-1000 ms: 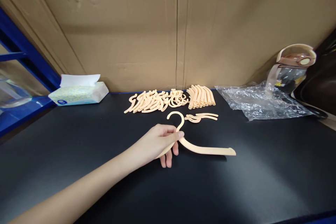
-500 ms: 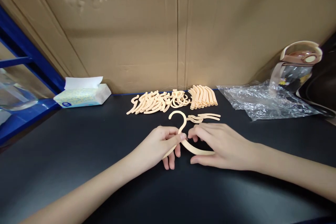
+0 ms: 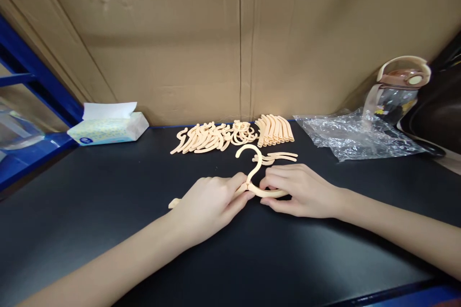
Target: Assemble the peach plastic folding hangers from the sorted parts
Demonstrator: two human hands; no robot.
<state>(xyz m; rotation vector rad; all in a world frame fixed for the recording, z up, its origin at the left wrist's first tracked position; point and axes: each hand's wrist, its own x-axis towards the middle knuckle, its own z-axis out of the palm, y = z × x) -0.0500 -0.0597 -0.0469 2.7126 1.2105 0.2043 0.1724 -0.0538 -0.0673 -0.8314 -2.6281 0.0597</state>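
Observation:
A cream clothes hanger (image 3: 256, 165) is held between my two hands, its hook pointing up and curling left. My left hand (image 3: 212, 201) is closed around the left arm of the hanger, whose end sticks out past the knuckles. Thumb and fingers meet close to the joint under the hook. My right hand (image 3: 298, 189) grips the right arm from the other side; that arm's far end is hidden in the palm. Just behind the hook lie several thin curved strips (image 3: 283, 155) of the same colour.
At the back are a heap of hook-shaped parts (image 3: 201, 138), several ring-like pieces (image 3: 244, 133) and a row of curved tubes (image 3: 275, 130). A tissue pack (image 3: 108, 127) lies left; a clear plastic bag (image 3: 345, 136) and a bottle (image 3: 396, 100) are right. Cardboard (image 3: 162, 57) stands behind.
My left hand has turned palm-down and wrapped the left arm, whose end now shows beyond it. The hanger's arms have spread flatter. My right hand stays on the right arm, slightly higher in view.

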